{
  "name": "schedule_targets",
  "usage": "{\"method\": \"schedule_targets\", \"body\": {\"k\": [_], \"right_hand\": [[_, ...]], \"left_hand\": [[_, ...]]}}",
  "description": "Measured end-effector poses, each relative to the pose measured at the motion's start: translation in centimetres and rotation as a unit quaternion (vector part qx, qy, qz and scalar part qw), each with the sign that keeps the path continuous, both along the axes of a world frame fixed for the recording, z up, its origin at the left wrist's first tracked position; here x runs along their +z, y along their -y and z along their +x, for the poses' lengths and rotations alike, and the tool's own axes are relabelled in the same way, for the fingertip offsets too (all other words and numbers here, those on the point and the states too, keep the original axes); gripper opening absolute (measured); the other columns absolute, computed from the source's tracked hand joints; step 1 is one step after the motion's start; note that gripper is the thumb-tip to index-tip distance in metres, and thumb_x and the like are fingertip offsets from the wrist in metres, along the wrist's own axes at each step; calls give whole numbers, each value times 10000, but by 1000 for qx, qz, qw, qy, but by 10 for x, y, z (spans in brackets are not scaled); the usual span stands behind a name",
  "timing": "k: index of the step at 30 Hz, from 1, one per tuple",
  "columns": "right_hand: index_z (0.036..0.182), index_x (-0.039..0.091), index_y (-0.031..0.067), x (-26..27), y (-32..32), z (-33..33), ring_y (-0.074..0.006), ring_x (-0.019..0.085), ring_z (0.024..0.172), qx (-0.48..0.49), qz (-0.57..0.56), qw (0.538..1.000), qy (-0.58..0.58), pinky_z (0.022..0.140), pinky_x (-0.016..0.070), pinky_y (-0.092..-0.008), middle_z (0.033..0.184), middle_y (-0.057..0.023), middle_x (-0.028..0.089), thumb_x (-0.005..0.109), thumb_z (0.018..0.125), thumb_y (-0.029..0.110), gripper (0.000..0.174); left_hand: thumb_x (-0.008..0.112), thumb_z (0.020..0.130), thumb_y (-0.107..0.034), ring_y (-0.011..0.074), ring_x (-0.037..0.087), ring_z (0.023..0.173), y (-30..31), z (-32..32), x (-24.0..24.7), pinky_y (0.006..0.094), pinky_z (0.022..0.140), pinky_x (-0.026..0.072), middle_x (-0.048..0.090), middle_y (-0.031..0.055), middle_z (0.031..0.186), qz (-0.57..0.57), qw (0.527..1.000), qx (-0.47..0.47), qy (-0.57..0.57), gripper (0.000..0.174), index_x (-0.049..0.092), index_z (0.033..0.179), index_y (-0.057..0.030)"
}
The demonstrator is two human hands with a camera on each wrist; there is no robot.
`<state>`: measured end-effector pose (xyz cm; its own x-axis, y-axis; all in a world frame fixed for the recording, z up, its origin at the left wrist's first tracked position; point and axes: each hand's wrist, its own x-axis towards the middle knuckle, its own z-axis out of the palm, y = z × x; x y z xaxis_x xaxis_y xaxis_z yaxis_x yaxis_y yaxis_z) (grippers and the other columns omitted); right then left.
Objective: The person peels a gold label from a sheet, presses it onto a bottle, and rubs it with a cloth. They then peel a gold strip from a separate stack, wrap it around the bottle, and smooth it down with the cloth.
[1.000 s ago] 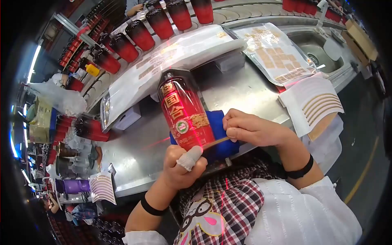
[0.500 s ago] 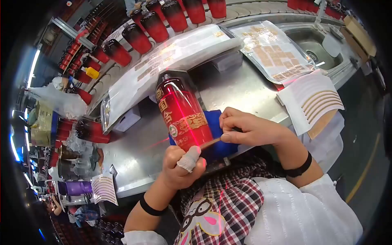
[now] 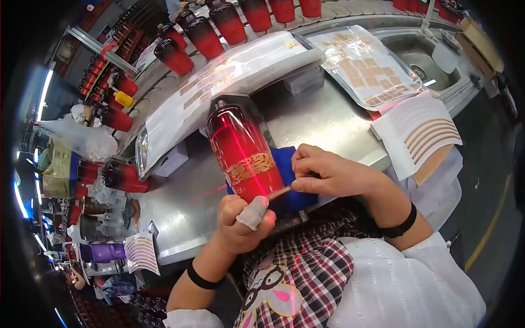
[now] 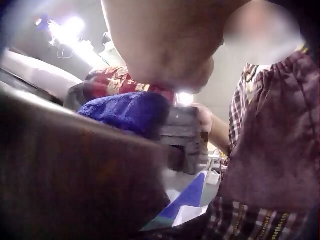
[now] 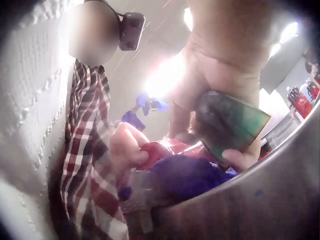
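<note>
A glossy red bottle with a dark shoulder and a gold patterned band lies tilted over a blue cloth, its neck pointing away from me. At its base, my left hand grips the bottle, a pale fabric sleeve on one digit. My right hand pinches a thin flat scraper, whose brown edge lies along the bottle near the base. Seen from the right wrist, that scraper is a dark green flat plate. The left wrist view shows the bottle above the blue cloth.
Behind the bottle stands a long white-papered tray with gold decals. Another decal tray lies beside the sink. Striped decal sheets overhang the bench's right edge. Red-black bottles line a conveyor at the back.
The bottle has turned about its length: its gold lettering rolled left out of sight and more gold band shows. My right hand shifted slightly left. Conveyor bottles moved right.
</note>
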<state>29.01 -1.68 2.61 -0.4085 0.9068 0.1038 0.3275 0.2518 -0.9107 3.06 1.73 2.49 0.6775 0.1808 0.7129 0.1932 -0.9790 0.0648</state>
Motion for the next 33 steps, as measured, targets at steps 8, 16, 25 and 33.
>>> {"method": "schedule_targets", "body": {"k": [8,16,25,33], "right_hand": [[889,633,20,1,0,-3,-300,512,989,-12,7,1000,-9,898,416,-372,975,-141,531,661,894,283,265],[869,636,22,1,-1,-5,-310,516,1005,-20,14,999,23,906,419,-377,982,-142,536,671,883,291,272],[822,589,16,-2,0,-9,-258,483,981,-30,24,999,12,894,398,-352,980,-98,505,681,890,271,280],[822,589,22,-3,1,-13,-267,478,994,-47,13,999,22,895,395,-368,970,-92,511,684,882,263,266]], "left_hand": [[748,621,-63,194,484,900,-7,10,7,338,652,434,582,-24,1066,116,991,-25,-65,247,665,821,-183],[746,629,-80,195,487,898,-4,10,11,341,669,441,586,-27,1052,105,992,-9,-65,222,658,811,-173],[739,619,-92,196,497,877,0,3,4,330,671,440,586,-30,1074,41,999,6,-35,208,657,780,-194],[749,584,-85,200,498,882,-5,12,9,341,664,438,596,-22,1069,105,991,-10,-76,250,650,792,-182]]}}
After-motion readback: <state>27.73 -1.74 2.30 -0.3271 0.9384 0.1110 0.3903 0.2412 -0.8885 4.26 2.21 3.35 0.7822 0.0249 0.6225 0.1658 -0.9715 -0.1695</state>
